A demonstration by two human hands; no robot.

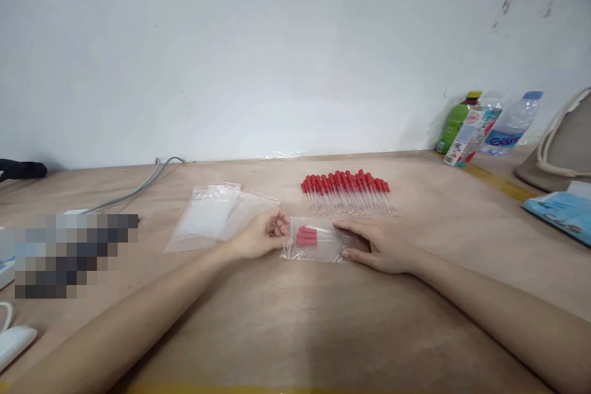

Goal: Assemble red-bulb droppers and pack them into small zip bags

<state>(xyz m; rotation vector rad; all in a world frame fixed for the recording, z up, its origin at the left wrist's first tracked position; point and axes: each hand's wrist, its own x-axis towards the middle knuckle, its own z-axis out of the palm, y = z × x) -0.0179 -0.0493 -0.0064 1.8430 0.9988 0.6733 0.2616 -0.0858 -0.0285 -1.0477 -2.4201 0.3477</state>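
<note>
A small clear zip-lock bag (330, 251) lies flat on the table with three red-bulbed droppers (307, 236) inside, their bulbs toward its left, zipped end. My left hand (265, 235) has its fingers curled and its thumb at that end, pinching the bag's edge. At the other end, my right hand (381, 245) rests with thumb and fingers apart on the plastic. Just behind the bag, a row of several red-bulbed glass droppers (346, 188) lies side by side, bulbs toward the wall. Flat, unfilled zip-lock bags (207, 212) are stacked beyond my left hand.
Bottles (508, 126) stand at the back right by the wall. A blue packet (561, 209) and a beige bag-like object (566, 141) are at the right. A grey cable (133, 188) runs along the left, near a blurred-out object (78, 252) and a white device (16, 345).
</note>
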